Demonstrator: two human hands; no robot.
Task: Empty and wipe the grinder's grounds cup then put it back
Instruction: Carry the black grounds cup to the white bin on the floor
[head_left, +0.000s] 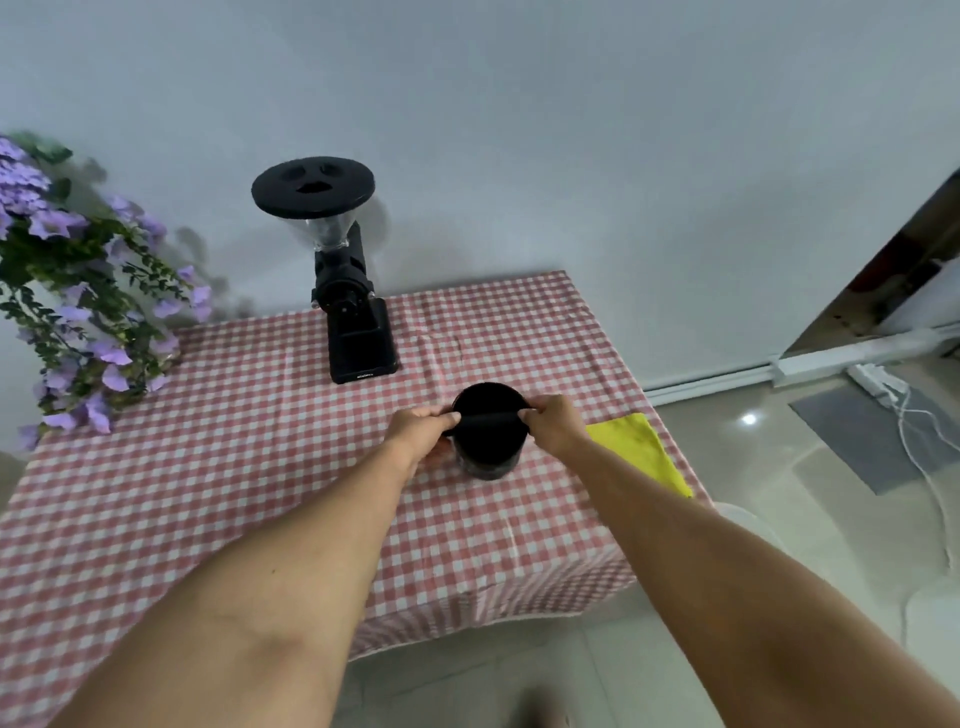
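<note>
The black grounds cup (488, 447) stands on the checked tablecloth, right of the table's middle. Its round black lid (491, 402) is tilted up at the cup's top. My left hand (423, 428) pinches the lid's left edge and my right hand (553, 423) pinches its right edge. The black coffee grinder (356, 317) with its wide hopper lid stands at the back of the table, its base platform bare. A yellow cloth (641, 452) lies flat by the table's right edge, just right of my right hand.
The table with the pink-and-white checked cloth (234, 467) fills the middle. Purple flowers with green leaves (78, 291) hang over its back left corner. On the floor at the right lie a power strip with white cables (904, 415) and a grey mat (872, 441).
</note>
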